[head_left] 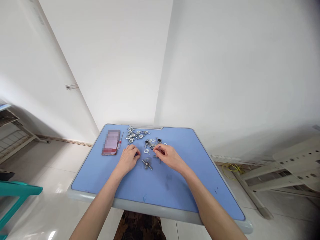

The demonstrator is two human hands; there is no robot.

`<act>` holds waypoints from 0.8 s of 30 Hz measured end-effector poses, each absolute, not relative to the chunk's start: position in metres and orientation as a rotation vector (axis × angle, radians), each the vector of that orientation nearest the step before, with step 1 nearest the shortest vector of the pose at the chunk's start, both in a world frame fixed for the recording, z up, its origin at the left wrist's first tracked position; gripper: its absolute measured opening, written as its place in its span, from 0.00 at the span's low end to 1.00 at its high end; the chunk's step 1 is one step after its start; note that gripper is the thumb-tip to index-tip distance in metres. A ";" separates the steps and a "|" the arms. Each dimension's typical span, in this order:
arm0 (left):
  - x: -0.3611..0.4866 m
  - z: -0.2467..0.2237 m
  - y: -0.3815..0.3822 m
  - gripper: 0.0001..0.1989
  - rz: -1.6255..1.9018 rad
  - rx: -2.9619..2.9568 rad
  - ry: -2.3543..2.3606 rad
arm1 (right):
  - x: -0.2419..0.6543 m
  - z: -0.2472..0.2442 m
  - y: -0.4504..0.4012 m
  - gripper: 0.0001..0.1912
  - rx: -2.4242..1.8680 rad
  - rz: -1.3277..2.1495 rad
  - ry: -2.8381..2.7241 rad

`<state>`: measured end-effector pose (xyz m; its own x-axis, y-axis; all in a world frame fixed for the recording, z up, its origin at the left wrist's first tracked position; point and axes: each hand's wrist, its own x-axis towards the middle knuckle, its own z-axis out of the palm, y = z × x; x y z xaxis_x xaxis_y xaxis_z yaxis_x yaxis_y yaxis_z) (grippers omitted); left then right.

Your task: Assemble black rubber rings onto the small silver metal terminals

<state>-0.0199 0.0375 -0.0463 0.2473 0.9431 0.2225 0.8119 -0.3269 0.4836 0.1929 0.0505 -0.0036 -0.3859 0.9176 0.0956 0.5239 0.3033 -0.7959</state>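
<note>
My left hand point(128, 158) rests on the blue desk with its fingers curled together. Whatever its fingertips hold, if anything, cannot be made out. To the right, my right hand point(170, 156) is closed in a pinch over small metal parts, and what sits between thumb and finger is too small to name. One silver metal fitting with short arms point(147, 164) lies in front, between the hands. Behind it is a flat pale plate with holes point(146, 151). Further back are fittings with black round centres point(147, 142), loosely clustered near my right fingers.
Several silver fittings point(133, 134) lie heaped at the desk's back edge. On the left are a screwdriver point(120, 142) with a clear and red handle and a phone point(111, 143). White walls point(212, 83) stand behind the desk point(175, 196); a green stool point(20, 190) is at left.
</note>
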 end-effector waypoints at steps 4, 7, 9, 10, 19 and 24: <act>-0.024 -0.045 0.035 0.11 0.788 2.237 1.652 | 0.195 -0.004 0.051 0.10 -1.266 0.944 -2.026; -0.024 -0.044 0.034 0.12 0.886 2.221 1.565 | 0.198 0.000 0.049 0.10 -1.264 0.959 -2.057; -0.023 -0.043 0.034 0.11 0.922 2.204 1.525 | 0.198 0.003 0.046 0.09 -1.268 0.965 -2.139; -0.023 -0.043 0.034 0.11 0.934 2.192 1.523 | 0.198 0.004 0.044 0.09 -1.280 0.947 -2.201; -0.023 -0.044 0.038 0.10 0.981 2.148 1.545 | 0.188 -0.002 0.042 0.13 -1.500 0.431 -2.639; -0.025 -0.046 0.036 0.09 0.977 2.168 1.484 | 0.183 0.003 0.038 0.09 -1.609 0.415 -2.666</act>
